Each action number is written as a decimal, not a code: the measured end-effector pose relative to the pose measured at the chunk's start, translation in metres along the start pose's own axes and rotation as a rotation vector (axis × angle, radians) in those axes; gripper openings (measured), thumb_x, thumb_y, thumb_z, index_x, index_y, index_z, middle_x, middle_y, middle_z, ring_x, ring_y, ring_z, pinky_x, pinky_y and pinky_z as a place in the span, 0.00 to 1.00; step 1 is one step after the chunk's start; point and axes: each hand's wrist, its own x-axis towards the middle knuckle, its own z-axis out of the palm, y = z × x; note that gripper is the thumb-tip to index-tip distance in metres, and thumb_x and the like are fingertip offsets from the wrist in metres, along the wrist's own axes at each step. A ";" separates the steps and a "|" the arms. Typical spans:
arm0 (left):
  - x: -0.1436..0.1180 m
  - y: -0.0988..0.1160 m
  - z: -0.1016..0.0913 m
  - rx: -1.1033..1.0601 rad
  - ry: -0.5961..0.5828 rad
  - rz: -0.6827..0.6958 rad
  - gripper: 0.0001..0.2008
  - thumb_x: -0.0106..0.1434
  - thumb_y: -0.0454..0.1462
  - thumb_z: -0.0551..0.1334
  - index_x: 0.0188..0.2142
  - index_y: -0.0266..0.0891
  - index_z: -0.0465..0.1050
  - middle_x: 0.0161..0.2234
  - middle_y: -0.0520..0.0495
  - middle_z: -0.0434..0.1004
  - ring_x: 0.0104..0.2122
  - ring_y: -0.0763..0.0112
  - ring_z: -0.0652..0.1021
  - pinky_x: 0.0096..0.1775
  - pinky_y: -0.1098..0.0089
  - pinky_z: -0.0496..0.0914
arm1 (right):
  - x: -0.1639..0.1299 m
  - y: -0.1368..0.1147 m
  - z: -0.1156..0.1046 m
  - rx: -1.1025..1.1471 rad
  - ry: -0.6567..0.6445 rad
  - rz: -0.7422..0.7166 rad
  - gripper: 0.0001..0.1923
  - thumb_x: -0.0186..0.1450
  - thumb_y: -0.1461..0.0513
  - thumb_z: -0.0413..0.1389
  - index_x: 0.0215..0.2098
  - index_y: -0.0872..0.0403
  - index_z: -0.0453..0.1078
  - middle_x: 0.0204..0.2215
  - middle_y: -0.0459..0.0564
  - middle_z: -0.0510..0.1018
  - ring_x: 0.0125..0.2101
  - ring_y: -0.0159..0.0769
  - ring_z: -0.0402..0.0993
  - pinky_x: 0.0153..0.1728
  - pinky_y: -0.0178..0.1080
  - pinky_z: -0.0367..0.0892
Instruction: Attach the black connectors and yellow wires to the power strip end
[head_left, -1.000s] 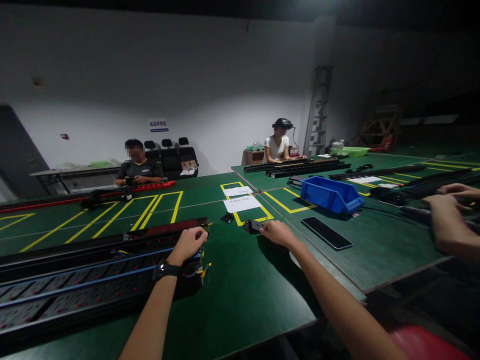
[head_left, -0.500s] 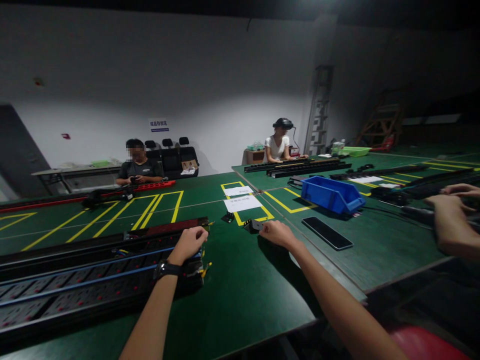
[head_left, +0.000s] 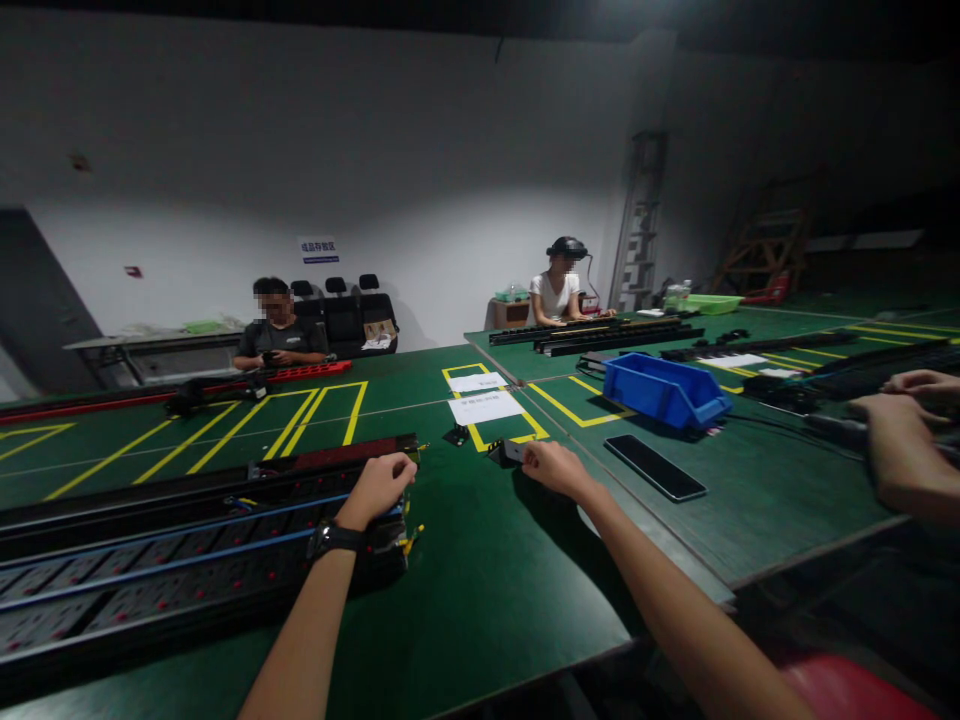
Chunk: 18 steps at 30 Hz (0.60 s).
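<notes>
Green table [head_left: 480,560], spread wide behind its near edge. Along that edge, to the left, black socket strips [head_left: 187,575] dotted with red. Farther in from the near edge, to the right, blue bin [head_left: 660,390]; between bin and edge, smartphone [head_left: 655,467], lying flat. Left hand [head_left: 379,487] curled over the strips' ends, any grip impossible to tell. Right hand [head_left: 556,467] narrowed in a pinch on a black bracket [head_left: 508,453], inward from the table's near edge, between strips and smartphone.
</notes>
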 end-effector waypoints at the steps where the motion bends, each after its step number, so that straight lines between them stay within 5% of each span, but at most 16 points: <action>1: 0.000 0.000 0.000 -0.001 -0.001 -0.001 0.19 0.67 0.47 0.54 0.30 0.39 0.78 0.31 0.46 0.84 0.33 0.63 0.80 0.39 0.68 0.68 | 0.000 0.000 0.000 0.012 -0.001 -0.005 0.06 0.62 0.64 0.57 0.38 0.52 0.75 0.36 0.49 0.81 0.36 0.36 0.75 0.30 0.34 0.53; 18: -0.001 0.003 -0.001 -0.016 0.002 -0.005 0.20 0.65 0.48 0.55 0.29 0.39 0.78 0.31 0.45 0.84 0.33 0.62 0.80 0.38 0.67 0.68 | 0.003 -0.001 0.005 0.049 -0.047 -0.094 0.06 0.62 0.61 0.60 0.37 0.50 0.78 0.36 0.47 0.82 0.36 0.35 0.77 0.30 0.32 0.56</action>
